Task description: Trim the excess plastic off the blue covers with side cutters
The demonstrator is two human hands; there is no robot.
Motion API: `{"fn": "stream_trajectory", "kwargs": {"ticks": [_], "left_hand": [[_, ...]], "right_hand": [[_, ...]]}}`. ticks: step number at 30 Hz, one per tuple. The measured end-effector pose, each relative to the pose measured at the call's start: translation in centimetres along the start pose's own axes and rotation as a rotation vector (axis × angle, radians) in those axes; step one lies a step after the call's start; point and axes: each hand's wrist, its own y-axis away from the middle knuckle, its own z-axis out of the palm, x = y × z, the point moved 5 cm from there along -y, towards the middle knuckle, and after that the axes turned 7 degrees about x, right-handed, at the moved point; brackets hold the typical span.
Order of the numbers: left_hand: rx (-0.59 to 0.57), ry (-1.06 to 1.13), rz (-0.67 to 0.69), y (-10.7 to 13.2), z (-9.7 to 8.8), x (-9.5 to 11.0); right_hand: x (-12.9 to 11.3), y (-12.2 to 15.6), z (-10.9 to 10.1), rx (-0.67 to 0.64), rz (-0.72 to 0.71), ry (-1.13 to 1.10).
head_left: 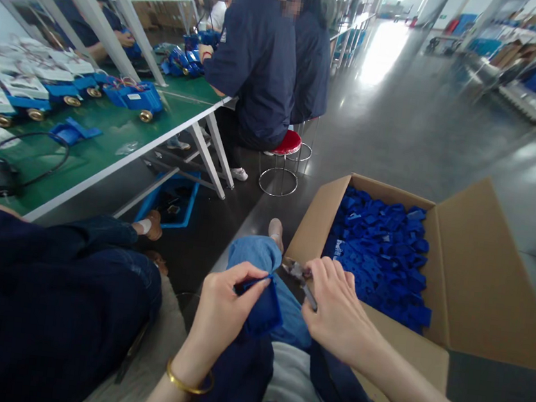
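Note:
Between the thumb and fingers of my left hand point(227, 306) is a blue plastic part point(266, 310), shaped like a shallow tray, held above my lap. My right hand point(333, 305) is closed around the grey handles of a pair of cutting pliers point(299, 274). The pliers' jaws point left toward the upper edge of the blue part and look apart from it. Fingers of the right hand hide part of the handles. Just right of my knees stands an open cardboard box point(438, 278) with many blue plastic parts point(379, 246) heaped inside.
A green-topped table point(109, 150) at the left carries blue units with brass fittings point(137, 97). A person in dark clothing point(43, 304) sits close on my left. Ahead, co-workers point(265, 59) sit on red stools point(289, 143). A blue bin point(190, 202) lies under the table.

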Motion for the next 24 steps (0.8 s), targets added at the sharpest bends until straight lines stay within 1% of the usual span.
{"fn": "stream_trajectory", "kwargs": {"ticks": [2,3,6,8,11,14,17,19,20,21,24], "left_hand": [[-0.060,0.165,-0.143,-0.3,0.1,-0.7],[-0.096,0.266,-0.226,-0.4,0.3,-1.1],[-0.213,0.558,-0.454,-0.2,0.8,-2.3],[-0.267,0.664,-0.536,0.1,1.2,-3.0],[-0.329,0.727,-0.576,0.4,1.8,-3.4],[-0.388,0.759,-0.560,0.8,2.7,-3.2],[-0.519,0.816,-0.519,1.6,4.0,-2.5],[-0.616,0.875,-0.528,2.3,4.8,-2.3],[-0.642,0.899,-0.544,2.5,5.1,-2.3],[-0.652,0.915,-0.560,2.7,5.3,-2.4],[-0.633,0.921,-0.596,2.8,5.7,-2.3]], "right_hand": [[0.6,-0.1,-0.8,0.042,0.022,-0.003],[0.8,-0.2,-1.1,0.037,0.018,-0.019],[1.0,-0.3,-1.6,-0.048,-0.029,-0.117],[1.1,-0.4,-1.6,-0.091,-0.023,-0.172],[1.2,-0.5,-1.0,-0.084,0.063,-0.220],[1.0,-0.6,-0.1,0.000,0.078,-0.283],[0.8,-0.5,1.0,0.089,0.063,-0.267],[0.8,-0.6,1.8,0.114,0.061,-0.227],[0.9,-0.6,2.1,0.124,0.057,-0.204],[1.1,-0.7,2.4,0.134,0.056,-0.179],[1.8,-1.1,2.9,0.173,0.079,-0.101]]}}
